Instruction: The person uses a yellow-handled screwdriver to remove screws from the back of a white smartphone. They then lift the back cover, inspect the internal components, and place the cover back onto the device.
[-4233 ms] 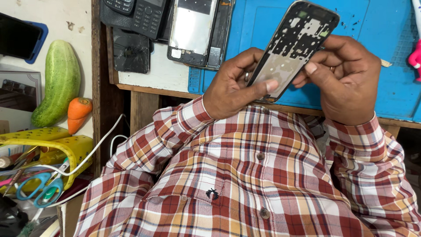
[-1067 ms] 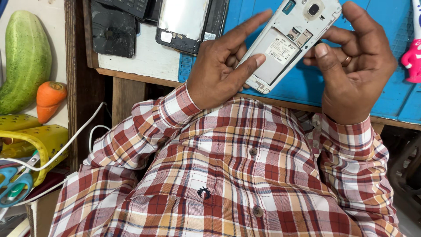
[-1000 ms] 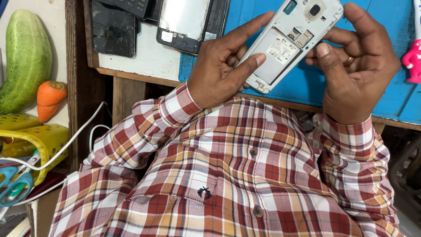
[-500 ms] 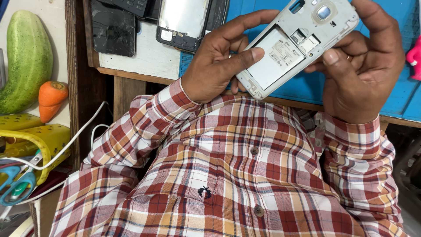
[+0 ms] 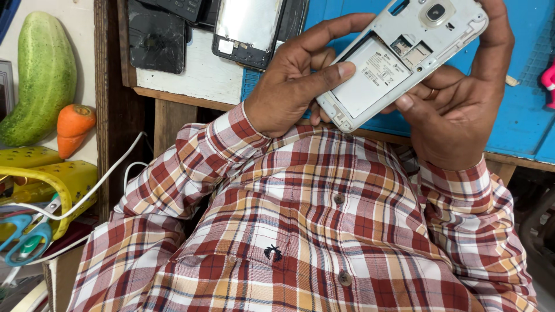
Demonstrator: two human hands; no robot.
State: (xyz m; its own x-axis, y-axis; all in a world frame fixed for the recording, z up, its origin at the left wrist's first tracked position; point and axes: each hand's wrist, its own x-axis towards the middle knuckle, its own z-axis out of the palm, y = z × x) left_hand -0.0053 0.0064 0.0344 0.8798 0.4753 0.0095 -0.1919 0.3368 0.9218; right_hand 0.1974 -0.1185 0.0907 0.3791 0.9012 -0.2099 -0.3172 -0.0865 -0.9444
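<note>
Above the blue mat [image 5: 520,115], both hands grip the white phone [image 5: 399,60], its back cover off. The left hand [image 5: 289,86] clamps the lower end, thumb pressed on the battery [image 5: 376,72]; the right hand [image 5: 462,110] wraps its fingers around the top.

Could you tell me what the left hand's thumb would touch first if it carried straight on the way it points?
Probably the phone's white battery: the left hand's thumb tip already lies at its edge.
</note>
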